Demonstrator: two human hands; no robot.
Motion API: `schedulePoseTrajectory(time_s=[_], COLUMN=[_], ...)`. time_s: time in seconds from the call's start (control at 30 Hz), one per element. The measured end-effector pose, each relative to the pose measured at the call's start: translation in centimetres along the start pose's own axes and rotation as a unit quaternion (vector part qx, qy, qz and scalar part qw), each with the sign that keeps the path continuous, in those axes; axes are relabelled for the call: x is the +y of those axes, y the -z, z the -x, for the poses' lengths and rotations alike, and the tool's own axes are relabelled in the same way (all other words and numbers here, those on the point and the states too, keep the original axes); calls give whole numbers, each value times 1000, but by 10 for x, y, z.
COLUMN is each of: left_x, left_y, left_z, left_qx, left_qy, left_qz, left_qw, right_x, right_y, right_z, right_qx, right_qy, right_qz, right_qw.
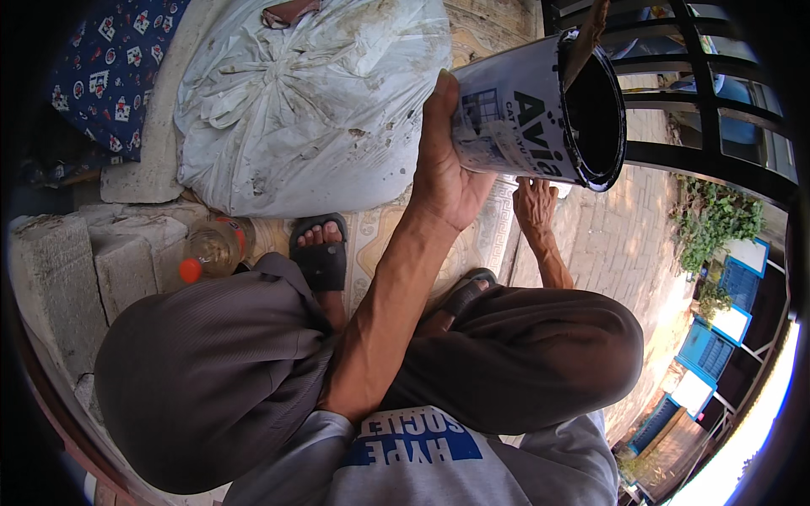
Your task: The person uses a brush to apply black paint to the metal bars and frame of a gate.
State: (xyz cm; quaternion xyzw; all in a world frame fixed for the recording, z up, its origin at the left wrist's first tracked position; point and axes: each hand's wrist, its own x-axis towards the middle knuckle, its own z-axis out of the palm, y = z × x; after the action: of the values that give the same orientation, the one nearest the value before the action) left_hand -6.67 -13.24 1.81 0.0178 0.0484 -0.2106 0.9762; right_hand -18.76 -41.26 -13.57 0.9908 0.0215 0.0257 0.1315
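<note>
My left hand grips the side of a white paint can, held up and tilted with its open mouth toward the right. The inside of the can is black, and a wooden stick pokes out of it at the top. My right hand is just below the can, with its fingers reaching up behind the can's lower edge; what they hold or touch is hidden. I am squatting, with both knees in grey trousers below the hands.
A large dirty white sack lies ahead on the patterned tile floor. Concrete blocks and a plastic bottle with an orange cap sit at the left. A black metal gate stands at the right. My feet wear black sandals.
</note>
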Motion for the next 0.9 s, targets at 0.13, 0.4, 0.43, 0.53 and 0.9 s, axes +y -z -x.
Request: schedulePoseTrajectory(time_s=[0.13,0.4,0.43,0.53,0.9], left_x=[1,-2,-2,-2,-5], left_y=[2,0,1,4,-5], left_z=[0,-2,-2,-3,-3], left_qx=[9,-1,-4,-5,26], left_qy=[0,4,4,-3,12], left_qz=[20,18,22,25,10], left_qw=[1000,1000,1000,1000,1000], right_x=[-10,3,4,-9,6], right_y=[15,8,7,15,10], right_z=[3,-18,-14,-3,-6], right_qx=[-9,84,56,13,21], right_qy=[-8,33,23,-21,-23], right_qz=[-27,-19,-16,18,-9], right_qw=[1000,996,998,1000,999])
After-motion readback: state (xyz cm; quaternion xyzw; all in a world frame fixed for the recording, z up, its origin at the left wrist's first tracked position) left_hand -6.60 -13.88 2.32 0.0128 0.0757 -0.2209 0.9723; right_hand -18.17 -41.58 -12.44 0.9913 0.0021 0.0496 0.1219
